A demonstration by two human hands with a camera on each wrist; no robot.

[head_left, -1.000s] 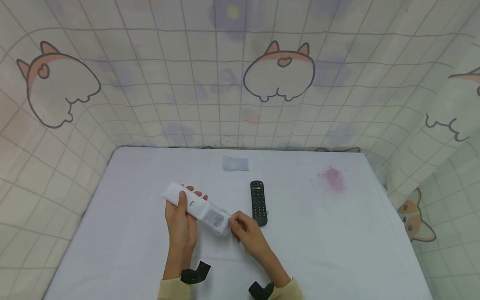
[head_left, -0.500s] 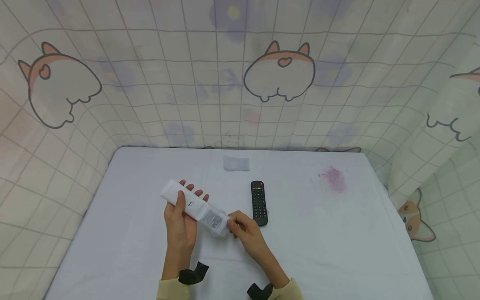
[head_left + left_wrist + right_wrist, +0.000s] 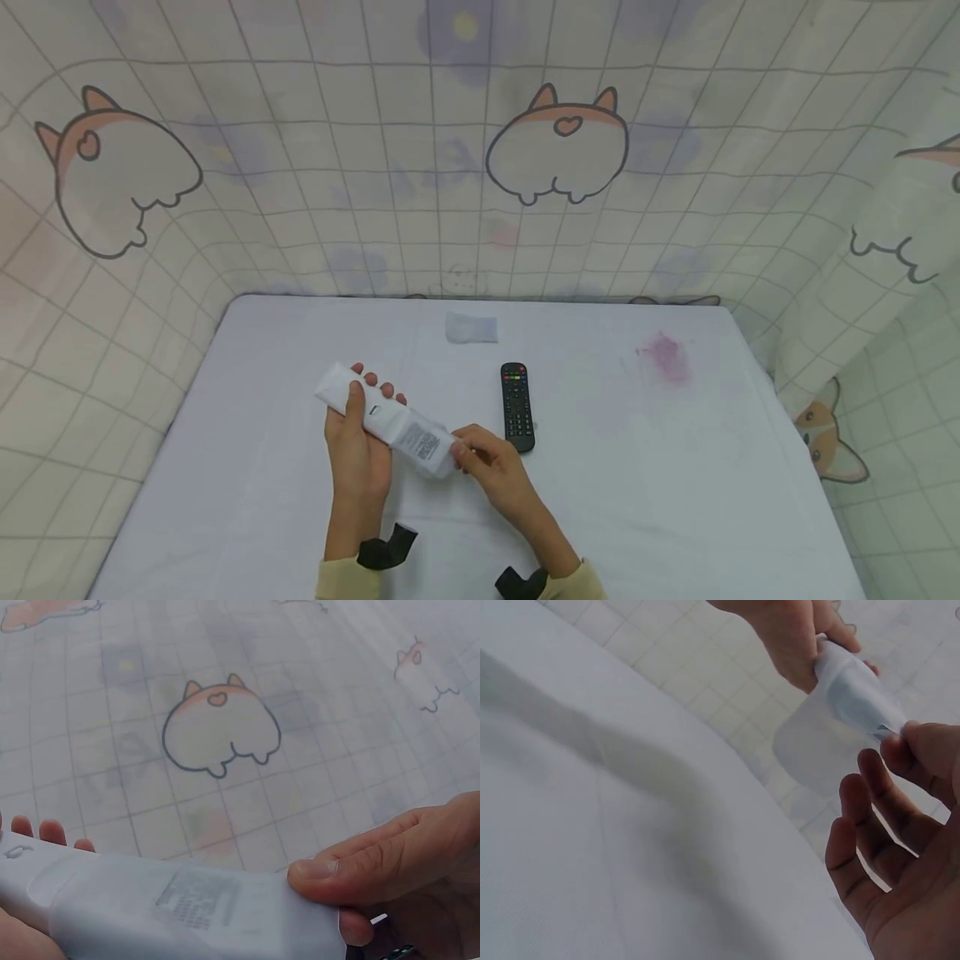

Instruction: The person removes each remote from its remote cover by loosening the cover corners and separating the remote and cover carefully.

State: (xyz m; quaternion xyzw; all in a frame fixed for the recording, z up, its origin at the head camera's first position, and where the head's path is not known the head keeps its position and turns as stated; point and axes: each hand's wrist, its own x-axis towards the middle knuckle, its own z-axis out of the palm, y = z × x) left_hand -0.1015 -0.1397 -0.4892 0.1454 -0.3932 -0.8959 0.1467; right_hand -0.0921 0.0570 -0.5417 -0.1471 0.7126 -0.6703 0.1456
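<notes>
My left hand (image 3: 356, 458) holds a long white remote control (image 3: 382, 421) tilted above the table, thumb across its face and fingertips showing past the far edge. Its back, with a small latch mark and a printed label, faces up. A thin translucent sleeve (image 3: 127, 911) wraps the label end. At that end my right hand (image 3: 495, 471) pinches the sleeve's edge between thumb and index finger. In the right wrist view the sleeve (image 3: 802, 750) hangs wide below the pinch, while the other right fingers (image 3: 851, 855) curl loosely.
A black remote control (image 3: 517, 408) lies on the white table (image 3: 637, 475), just beyond my right hand. Farther back is a flat translucent packet (image 3: 471, 327). A pink stain (image 3: 667, 358) marks the cloth at right. A grid-patterned curtain (image 3: 420, 192) surrounds the table.
The white remote control and my left hand have shifted slightly to the left. My right thumb and index finger keep their pinch at the sleeve's end.
</notes>
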